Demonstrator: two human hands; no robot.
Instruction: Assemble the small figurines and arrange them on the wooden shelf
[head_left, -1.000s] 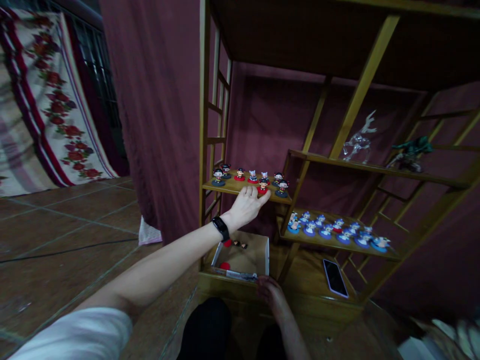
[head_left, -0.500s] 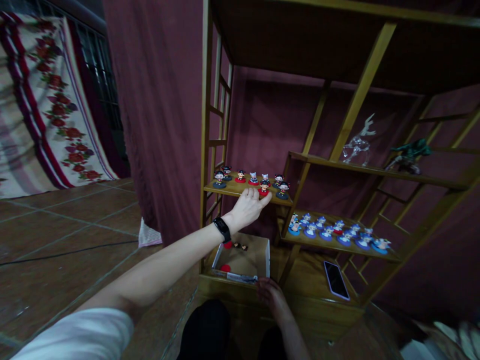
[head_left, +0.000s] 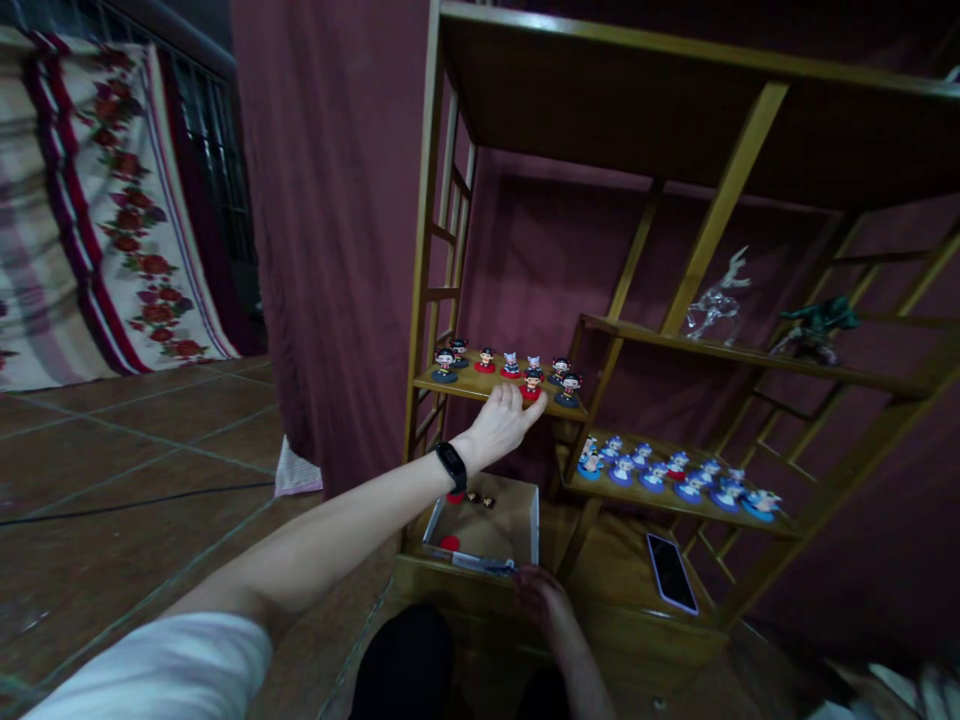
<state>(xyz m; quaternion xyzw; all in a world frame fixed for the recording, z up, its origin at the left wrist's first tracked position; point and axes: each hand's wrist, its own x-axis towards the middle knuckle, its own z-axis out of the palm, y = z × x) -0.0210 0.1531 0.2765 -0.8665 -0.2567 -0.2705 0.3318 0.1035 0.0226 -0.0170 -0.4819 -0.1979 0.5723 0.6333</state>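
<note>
My left hand (head_left: 501, 425), a black band on its wrist, reaches up to the left wooden shelf (head_left: 457, 383). Its fingers are pressed together at the base of a small red-based figurine (head_left: 532, 381) on the shelf's front edge. Several more figurines (head_left: 486, 358) with red or dark bases stand in a group behind it. My right hand (head_left: 541, 592) is low down, curled over the near rim of an open cardboard box (head_left: 525, 505). In the box lie a red disc (head_left: 448, 543) and a few small dark pieces.
A lower shelf to the right carries several blue-based figurines (head_left: 675, 470). A phone (head_left: 671, 572) lies on the bottom board. Higher up stand a clear glass deer (head_left: 716, 300) and a dark green figure (head_left: 817, 325). A maroon curtain (head_left: 337, 230) hangs left; a cable crosses the tiled floor.
My left hand stays at the red-based figurine. The view has shifted slightly, so the shelves sit a little lower and further right in the picture. My right hand keeps its place on the box.
</note>
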